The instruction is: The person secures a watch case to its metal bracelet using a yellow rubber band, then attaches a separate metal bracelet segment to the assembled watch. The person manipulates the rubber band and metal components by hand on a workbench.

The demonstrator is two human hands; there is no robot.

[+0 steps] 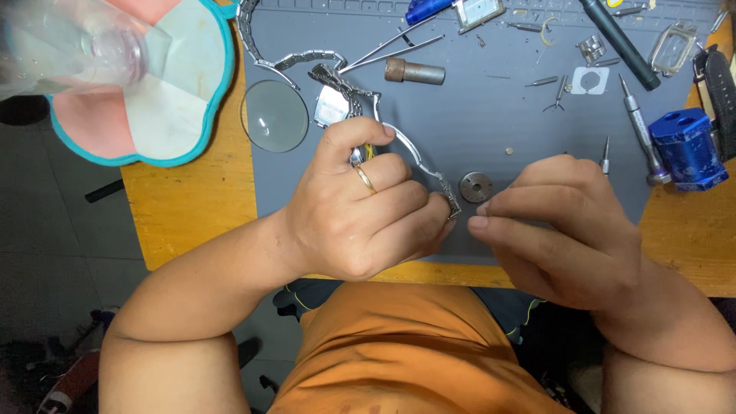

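Note:
My left hand (pixel 368 203), with a ring on one finger, is closed around a silver metal watch bracelet (pixel 418 157) over the grey work mat (pixel 491 115). The bracelet curves up to a watch case (pixel 331 106) lying at the mat's left part. My right hand (pixel 560 222) sits just right of the bracelet's free end, thumb and fingertips pinched together; whatever lies between them is too small to see. A small round metal disc (pixel 476 186) lies on the mat between the two hands.
A round glass lens (pixel 274 115) rests at the mat's left edge. Tweezers (pixel 391 47), a brown-tipped metal cylinder (pixel 415 71), small screwdrivers (pixel 640 126), a blue block tool (pixel 688 147) and a black pen-like tool (pixel 619 32) are spread across the mat. A pink flower-shaped pad (pixel 146 84) lies left.

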